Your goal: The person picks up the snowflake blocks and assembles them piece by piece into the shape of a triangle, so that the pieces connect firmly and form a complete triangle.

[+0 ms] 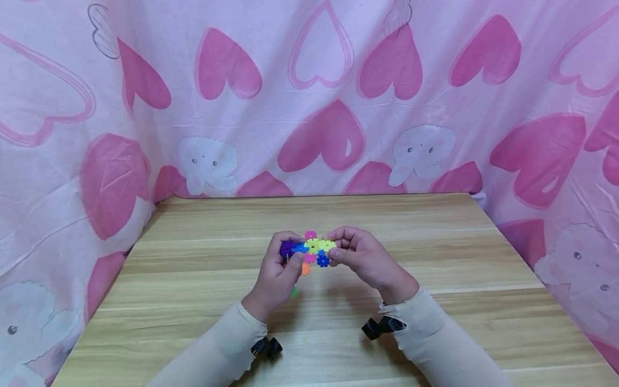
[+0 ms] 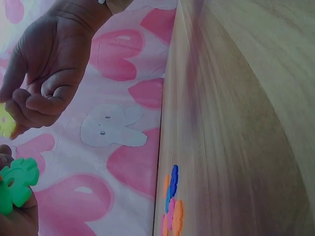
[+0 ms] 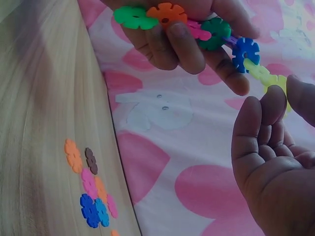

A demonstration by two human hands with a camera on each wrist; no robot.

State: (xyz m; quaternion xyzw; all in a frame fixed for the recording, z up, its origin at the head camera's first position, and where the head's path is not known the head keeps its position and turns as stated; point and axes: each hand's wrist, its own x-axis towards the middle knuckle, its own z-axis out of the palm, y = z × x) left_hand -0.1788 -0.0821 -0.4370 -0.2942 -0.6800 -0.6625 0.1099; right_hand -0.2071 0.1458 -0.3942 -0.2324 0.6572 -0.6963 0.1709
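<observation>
A chain of slotted plastic snowflake discs spans both hands above the table. My left hand [image 1: 276, 274] grips its left part; in the right wrist view this part runs through a light green disc [image 3: 135, 18], an orange disc [image 3: 167, 13], a pink disc and a dark green disc [image 3: 215, 34]. Beyond these come a blue disc [image 3: 246, 55] and two joined yellow discs [image 1: 312, 246]. Thumb and forefinger of my right hand [image 1: 369, 260] pinch the end yellow disc [image 3: 276, 83]. That hand's other fingers curl inward in the right wrist view.
Loose discs lie on the wooden table [image 1: 416, 226] behind the hands, among them a blue disc [image 3: 89, 211], an orange disc [image 3: 73, 155] and a brown disc [image 3: 91, 161]. A pink heart-patterned cloth [image 1: 319, 134] hangs around the table. Black wrist cameras [image 1: 267, 348] sit below both sleeves.
</observation>
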